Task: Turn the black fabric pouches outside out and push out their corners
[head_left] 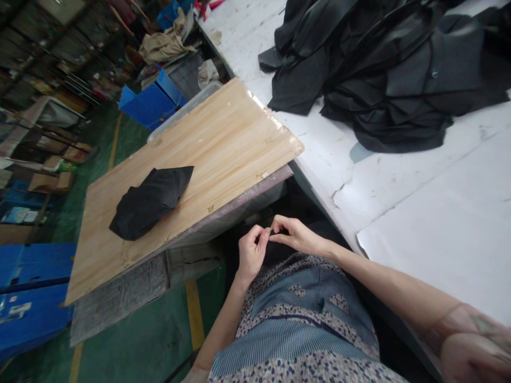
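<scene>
My left hand (251, 250) and my right hand (293, 234) meet in front of my lap, below the edge of the wooden board (223, 138). Both hands have fingers curled in a pinch, fingertips touching each other. Whatever sits between the fingertips is too small to make out. A folded black cloth piece (149, 201) lies on the board to the left of my hands. A heap of black garments (391, 69) rests on the white table (439, 202) at the upper right.
Blue bins (149, 101) stand beyond the board, and more blue crates (32, 298) sit at the lower left. A green floor with a yellow line (194, 314) runs beneath. Cluttered shelves and beige cloth fill the far left background.
</scene>
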`<action>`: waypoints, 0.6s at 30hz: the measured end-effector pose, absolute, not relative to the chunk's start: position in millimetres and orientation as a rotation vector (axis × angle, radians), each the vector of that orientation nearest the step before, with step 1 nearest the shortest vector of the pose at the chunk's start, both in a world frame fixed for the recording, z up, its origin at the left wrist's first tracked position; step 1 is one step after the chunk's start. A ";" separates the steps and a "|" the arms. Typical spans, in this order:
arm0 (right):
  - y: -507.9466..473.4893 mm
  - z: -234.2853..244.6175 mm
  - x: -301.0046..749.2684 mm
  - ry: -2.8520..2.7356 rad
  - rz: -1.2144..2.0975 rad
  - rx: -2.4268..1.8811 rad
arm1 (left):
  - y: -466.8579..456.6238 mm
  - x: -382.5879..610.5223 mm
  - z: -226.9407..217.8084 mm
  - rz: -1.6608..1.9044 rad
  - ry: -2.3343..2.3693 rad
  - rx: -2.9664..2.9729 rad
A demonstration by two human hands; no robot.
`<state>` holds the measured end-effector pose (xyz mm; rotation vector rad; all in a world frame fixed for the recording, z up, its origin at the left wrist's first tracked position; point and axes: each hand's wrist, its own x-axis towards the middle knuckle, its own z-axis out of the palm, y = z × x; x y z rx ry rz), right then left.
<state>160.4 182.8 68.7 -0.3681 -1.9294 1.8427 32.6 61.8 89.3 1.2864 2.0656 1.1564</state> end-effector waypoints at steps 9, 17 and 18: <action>186.3 64.9 160.0 -1.959 1.793 -0.202 | 55.7 23.0 82.7 1.386 1.877 0.835; 181.7 67.3 162.4 -1.975 1.551 -0.148 | 57.9 25.1 84.1 1.343 1.670 0.638; 181.3 67.2 162.3 -1.980 1.541 -0.144 | 58.0 25.4 84.0 1.336 1.654 0.619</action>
